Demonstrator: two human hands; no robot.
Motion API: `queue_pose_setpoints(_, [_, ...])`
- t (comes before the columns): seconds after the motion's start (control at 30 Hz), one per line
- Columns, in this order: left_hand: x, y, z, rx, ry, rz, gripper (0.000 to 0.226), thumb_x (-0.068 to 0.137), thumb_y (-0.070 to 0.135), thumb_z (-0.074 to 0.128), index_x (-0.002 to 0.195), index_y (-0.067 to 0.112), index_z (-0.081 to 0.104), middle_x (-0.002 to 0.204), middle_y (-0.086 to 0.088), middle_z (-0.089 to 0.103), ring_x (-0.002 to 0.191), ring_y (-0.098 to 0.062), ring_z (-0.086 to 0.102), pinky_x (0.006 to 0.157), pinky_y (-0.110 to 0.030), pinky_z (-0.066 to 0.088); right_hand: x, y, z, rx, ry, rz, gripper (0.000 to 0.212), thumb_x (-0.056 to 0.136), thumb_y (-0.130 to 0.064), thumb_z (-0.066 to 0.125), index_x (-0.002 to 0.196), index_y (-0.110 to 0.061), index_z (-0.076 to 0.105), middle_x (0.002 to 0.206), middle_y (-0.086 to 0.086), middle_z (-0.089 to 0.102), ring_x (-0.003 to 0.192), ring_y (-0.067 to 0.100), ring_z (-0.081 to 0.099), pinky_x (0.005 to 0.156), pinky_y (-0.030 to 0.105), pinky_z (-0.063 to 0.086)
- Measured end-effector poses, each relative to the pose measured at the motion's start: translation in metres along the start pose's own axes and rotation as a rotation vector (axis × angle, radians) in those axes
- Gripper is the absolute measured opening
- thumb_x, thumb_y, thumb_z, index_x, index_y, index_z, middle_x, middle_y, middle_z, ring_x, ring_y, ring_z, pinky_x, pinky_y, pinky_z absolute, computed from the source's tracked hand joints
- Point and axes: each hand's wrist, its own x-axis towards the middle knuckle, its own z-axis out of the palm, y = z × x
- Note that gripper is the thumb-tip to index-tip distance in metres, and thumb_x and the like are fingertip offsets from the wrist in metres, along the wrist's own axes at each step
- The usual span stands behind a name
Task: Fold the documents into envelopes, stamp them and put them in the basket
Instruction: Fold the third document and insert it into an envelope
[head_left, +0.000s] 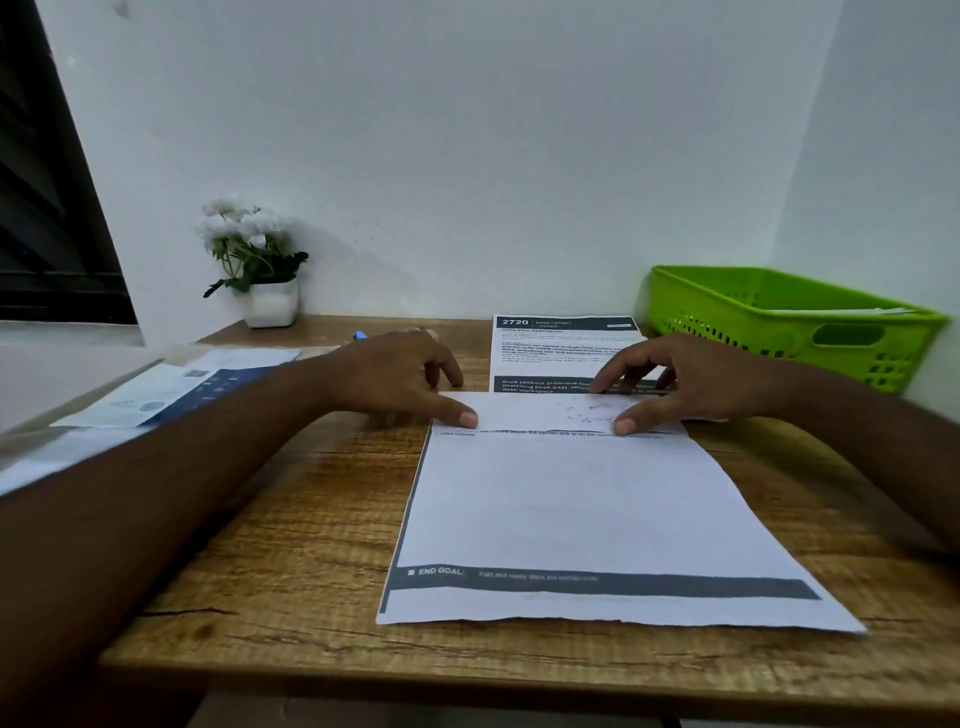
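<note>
Both hands, left hand (400, 379) and right hand (691, 382), press fingertips flat on the document (571, 509) fold, gripping nothing; sheet judged light, limp, crease-prone, best pinned at fold ends near the table (291, 519) centre.

A printed document (582, 514) lay on the wooden desk (291, 530), its far edge folded toward the person. The left hand (400, 379) and right hand (675, 379) pressed that folded flap flat with thumbs and fingertips. A second printed sheet (561, 343) lay just beyond. A green basket (779, 312) holding papers stood at the right, a potted white flower (254, 260) at the back left.
</note>
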Motion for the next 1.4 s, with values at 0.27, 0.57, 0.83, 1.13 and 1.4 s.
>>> queue_pose_setpoints(0.27, [0.001,-0.003,0.002,-0.168,-0.063,-0.041,0.052,0.068,0.054,0.073,0.109,0.024,0.062,0.104,0.004,0.06,0.086,-0.003,0.054,0.07,-0.014,0.041,-0.001,-0.004,0.002,0.075,0.018,0.083,0.1,0.055,-0.042,0.084,0.141,-0.038,0.033,0.114,-0.013,0.066,0.102,-0.001,0.058,0.07,0.002,0.039])
queue_pose_setpoints(0.57, [-0.006,0.001,-0.004,-0.229,0.001,-0.011,0.04,0.069,0.042,0.081,0.1,0.028,0.061,0.096,0.012,0.06,0.078,0.0,0.054,0.063,-0.006,0.04,-0.004,-0.012,0.001,-0.041,0.139,-0.044,0.113,0.052,-0.042,0.09,0.145,-0.043,0.026,0.104,-0.01,0.058,0.087,-0.004,0.048,0.074,0.005,0.036])
queue_pose_setpoints(0.83, [-0.013,0.003,-0.02,-0.479,0.075,0.064,0.025,0.067,0.016,0.084,0.085,0.011,0.068,0.071,-0.006,0.068,0.066,-0.017,0.057,0.063,-0.026,0.047,-0.015,-0.028,-0.008,0.015,0.206,-0.071,0.076,0.058,-0.029,0.092,0.124,-0.039,0.056,0.095,-0.004,0.065,0.086,0.005,0.063,0.076,0.016,0.047])
queue_pose_setpoints(1.13, [-0.015,-0.001,-0.023,-0.536,-0.014,0.138,0.02,0.063,0.016,0.088,0.071,0.018,0.069,0.08,-0.012,0.067,0.076,-0.024,0.058,0.07,-0.036,0.045,-0.022,-0.033,-0.015,0.116,0.148,-0.167,0.013,0.075,-0.033,0.079,0.083,-0.024,0.074,0.084,-0.002,0.072,0.075,0.016,0.063,0.069,0.033,0.049])
queue_pose_setpoints(1.4, [-0.018,0.004,-0.026,-0.45,-0.349,0.137,0.042,0.052,0.046,0.089,0.084,0.024,0.073,0.079,-0.003,0.063,0.072,-0.013,0.053,0.064,-0.025,0.042,-0.021,-0.03,-0.011,0.202,-0.011,-0.175,0.027,0.079,-0.041,0.077,0.09,-0.017,0.075,0.087,0.009,0.073,0.078,0.027,0.065,0.072,0.036,0.049])
